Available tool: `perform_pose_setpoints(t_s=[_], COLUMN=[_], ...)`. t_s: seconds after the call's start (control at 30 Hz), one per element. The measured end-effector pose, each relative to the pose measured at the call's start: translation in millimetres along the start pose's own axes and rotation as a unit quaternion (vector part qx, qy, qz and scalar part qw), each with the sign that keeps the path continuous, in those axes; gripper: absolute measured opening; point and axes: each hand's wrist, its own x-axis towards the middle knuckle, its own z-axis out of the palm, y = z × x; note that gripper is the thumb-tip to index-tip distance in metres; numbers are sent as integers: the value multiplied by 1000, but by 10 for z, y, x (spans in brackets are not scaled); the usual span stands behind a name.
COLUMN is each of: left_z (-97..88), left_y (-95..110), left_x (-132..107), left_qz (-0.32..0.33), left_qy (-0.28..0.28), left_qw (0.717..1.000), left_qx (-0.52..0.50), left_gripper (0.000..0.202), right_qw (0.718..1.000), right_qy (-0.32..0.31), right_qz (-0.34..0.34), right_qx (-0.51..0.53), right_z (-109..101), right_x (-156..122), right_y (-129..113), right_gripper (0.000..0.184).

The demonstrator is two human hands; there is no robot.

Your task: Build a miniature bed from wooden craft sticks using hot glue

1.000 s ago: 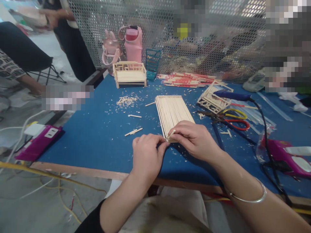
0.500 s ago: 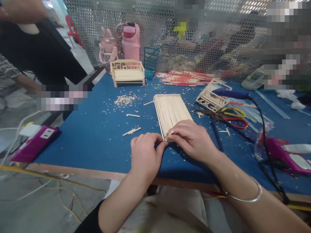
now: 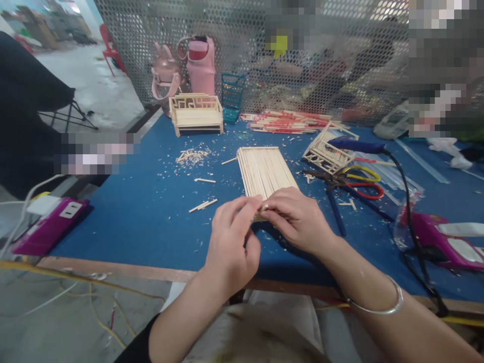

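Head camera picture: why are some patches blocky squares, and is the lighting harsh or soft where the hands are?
In the head view the blocky patches at upper right, top centre and left are pixelated over; light is soft, with a faint shadow on the table under the right hand; the left hand and stick panel look sharp; outdoors at upper left is washed out.

I count: 1 left hand (image 3: 232, 244), 1 right hand (image 3: 298, 219), 1 stick panel (image 3: 264, 169), 1 miniature bench (image 3: 196, 115), 2 pink bottles (image 3: 164, 75) (image 3: 200, 63), 1 teal basket (image 3: 232, 96), 2 magenta power strips (image 3: 53, 227) (image 3: 442, 239), 1 glue gun (image 3: 357, 145), 1 lattice frame (image 3: 325, 151), 1 bangle (image 3: 378, 308).
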Motion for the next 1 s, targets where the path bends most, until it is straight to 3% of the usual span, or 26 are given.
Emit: perform_pose_setpoints(t_s=[0.17,1.0], left_z=[24,43], left_y=[-4,-36], left_x=[-5,11], left_qz=[50,60], left_qy=[-7,12], left_qw=[998,997], left_qx=[30,44], left_gripper=[55,51], right_qw=[1000,1000], right_qy=[3,1], right_qz=[-8,3], right_qx=[-12,-9], right_z=[-8,0], right_x=[4,-1], right_y=[-3,-5], right_gripper=[18,19])
